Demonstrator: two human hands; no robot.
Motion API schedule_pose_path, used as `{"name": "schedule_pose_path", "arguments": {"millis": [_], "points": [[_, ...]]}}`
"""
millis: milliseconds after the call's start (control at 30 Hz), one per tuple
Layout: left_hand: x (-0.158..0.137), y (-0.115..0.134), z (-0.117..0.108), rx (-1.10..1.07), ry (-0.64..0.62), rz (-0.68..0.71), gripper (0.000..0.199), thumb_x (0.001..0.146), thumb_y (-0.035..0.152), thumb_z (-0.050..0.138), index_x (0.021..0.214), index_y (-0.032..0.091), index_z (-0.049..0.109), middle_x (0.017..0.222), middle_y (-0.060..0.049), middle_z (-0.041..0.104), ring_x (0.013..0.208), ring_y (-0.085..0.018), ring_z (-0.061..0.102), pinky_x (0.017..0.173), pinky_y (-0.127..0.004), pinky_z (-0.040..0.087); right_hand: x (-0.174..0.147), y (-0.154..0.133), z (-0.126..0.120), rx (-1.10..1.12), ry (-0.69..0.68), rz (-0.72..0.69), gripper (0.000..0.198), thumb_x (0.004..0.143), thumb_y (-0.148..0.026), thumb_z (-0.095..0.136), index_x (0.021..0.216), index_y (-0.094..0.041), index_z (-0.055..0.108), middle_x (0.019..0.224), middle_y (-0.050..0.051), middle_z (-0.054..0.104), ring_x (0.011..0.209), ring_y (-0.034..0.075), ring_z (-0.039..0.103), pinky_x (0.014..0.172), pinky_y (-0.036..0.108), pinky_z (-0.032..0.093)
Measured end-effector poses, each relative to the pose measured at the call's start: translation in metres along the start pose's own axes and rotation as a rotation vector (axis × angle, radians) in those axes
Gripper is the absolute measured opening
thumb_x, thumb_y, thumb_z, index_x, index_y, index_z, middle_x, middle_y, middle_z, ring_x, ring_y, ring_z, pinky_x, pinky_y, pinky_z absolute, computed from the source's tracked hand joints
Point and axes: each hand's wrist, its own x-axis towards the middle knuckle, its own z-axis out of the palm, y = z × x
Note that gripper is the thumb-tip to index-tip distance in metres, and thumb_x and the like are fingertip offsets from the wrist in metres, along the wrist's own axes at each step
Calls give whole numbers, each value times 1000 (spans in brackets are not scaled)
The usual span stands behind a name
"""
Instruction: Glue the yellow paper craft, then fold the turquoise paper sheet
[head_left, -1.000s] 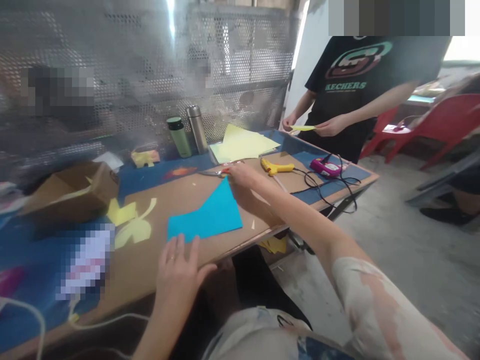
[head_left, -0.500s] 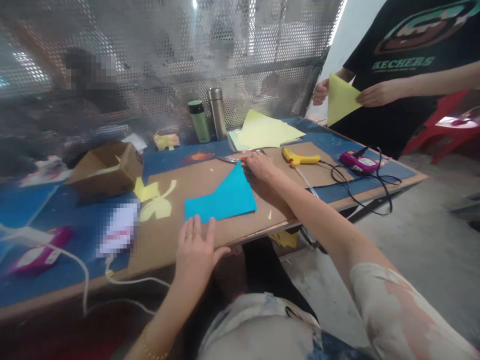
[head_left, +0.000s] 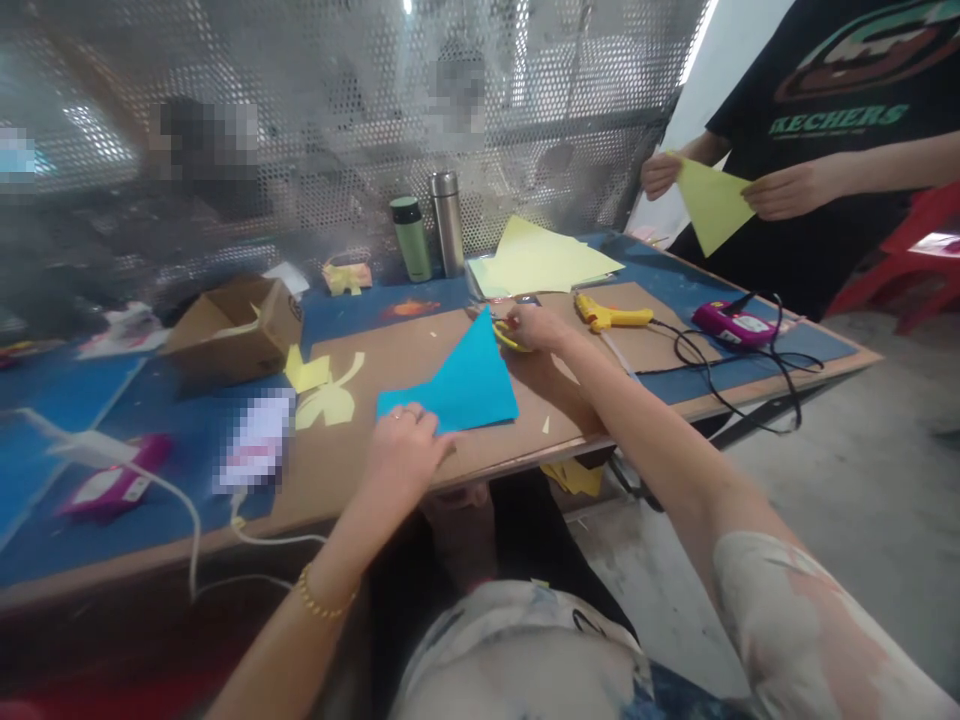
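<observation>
A bright blue piece of folded-looking paper or felt [head_left: 472, 385] lies on a brown cardboard sheet [head_left: 352, 465], its pointed corner toward the back. At its left end my left hand [head_left: 405, 445] grips the near edge, fingers bent over it and thumb out to the right. Just beyond the blue piece's right side, my right hand [head_left: 536, 328] is closed on scissors [head_left: 511, 338] with a yellow handle. The blades are mostly hidden. Cut pale-yellow pieces [head_left: 328, 403] rest on the cardboard to the left.
A yellow glue gun [head_left: 611, 315] and a purple device [head_left: 733, 325] with black cable lie right. Behind stand a green bottle [head_left: 411, 240], a steel flask [head_left: 448, 225] and yellow sheets [head_left: 551, 258]. An open carton [head_left: 232, 335] sits left. Another person's hands hold a yellow sheet [head_left: 712, 205].
My left hand has moved up onto the blue piece and its fingers have bent. My right hand has closed on the yellow-handled scissors. The other person's sheet has tilted.
</observation>
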Motion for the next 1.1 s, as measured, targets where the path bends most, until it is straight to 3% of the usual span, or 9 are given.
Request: {"name": "schedule_pose_path", "arguments": {"millis": [133, 233, 333, 433, 600, 700, 867, 967, 1100], "points": [[19, 3, 0, -14, -19, -86, 39, 106, 42, 48, 116, 11, 67, 110, -19, 73, 107, -32, 67, 92, -41, 50, -19, 6, -10, 164, 121, 36, 48, 93, -22, 56, 140, -16, 62, 119, 14, 74, 102, 26, 71, 84, 31, 53], [35, 3, -2, -60, -73, -123, 49, 104, 45, 51, 139, 10, 56, 115, -21, 74, 109, -34, 68, 89, -40, 49, -48, 12, -17, 532, 197, -11, 59, 86, -17, 58, 145, -14, 56, 99, 9, 73, 75, 20, 67, 65, 30, 54], [49, 0, -5, -100, -186, -126, 58, 102, 51, 53, 147, 15, 51, 112, -19, 76, 102, -34, 71, 83, -38, 49, -87, 19, -17, 850, 220, -147, 62, 79, -24, 68, 138, -13, 58, 93, 6, 70, 69, 17, 64, 61, 29, 54], [57, -4, -6, -104, -215, -80, 53, 101, 56, 51, 137, 17, 61, 112, -19, 75, 102, -36, 70, 82, -40, 49, -133, 23, -8, 931, 241, -196, 60, 80, -39, 71, 135, -19, 58, 103, 8, 70, 82, 20, 68, 73, 33, 59], [61, -7, 1, -53, -88, -46, 54, 97, 56, 58, 129, 14, 68, 129, -25, 65, 121, -41, 59, 98, -51, 44, -202, 22, 20, 883, 283, -113, 46, 89, -47, 63, 129, -24, 58, 115, 11, 71, 104, 25, 71, 94, 41, 59], [56, -11, 8, -153, -113, 10, 52, 102, 47, 53, 140, 13, 60, 143, -23, 59, 132, -38, 55, 109, -52, 39, -228, 24, 29, 772, 258, -70, 46, 88, -49, 65, 127, -25, 58, 116, 12, 70, 102, 27, 71, 89, 40, 60], [32, -22, 10, -325, -146, 123, 52, 102, 47, 52, 145, 19, 57, 157, -17, 51, 144, -33, 47, 118, -52, 35, -244, 34, 22, 423, 193, -49, 49, 83, -53, 72, 121, -26, 60, 98, 7, 66, 75, 23, 65, 66, 37, 56], [18, -25, 9, -417, -157, 192, 53, 100, 52, 52, 144, 22, 58, 159, -14, 50, 148, -32, 43, 121, -52, 32, -248, 40, 17, 304, 114, -121, 50, 80, -51, 76, 120, -26, 60, 106, 9, 66, 84, 25, 66, 73, 38, 57], [14, -22, 9, -504, -147, 163, 50, 98, 54, 53, 135, 22, 61, 156, -13, 52, 148, -31, 44, 122, -52, 33, -247, 46, 14, 252, 51, -198, 45, 81, -49, 76, 118, -27, 62, 113, 11, 66, 95, 28, 66, 82, 42, 55]]}}
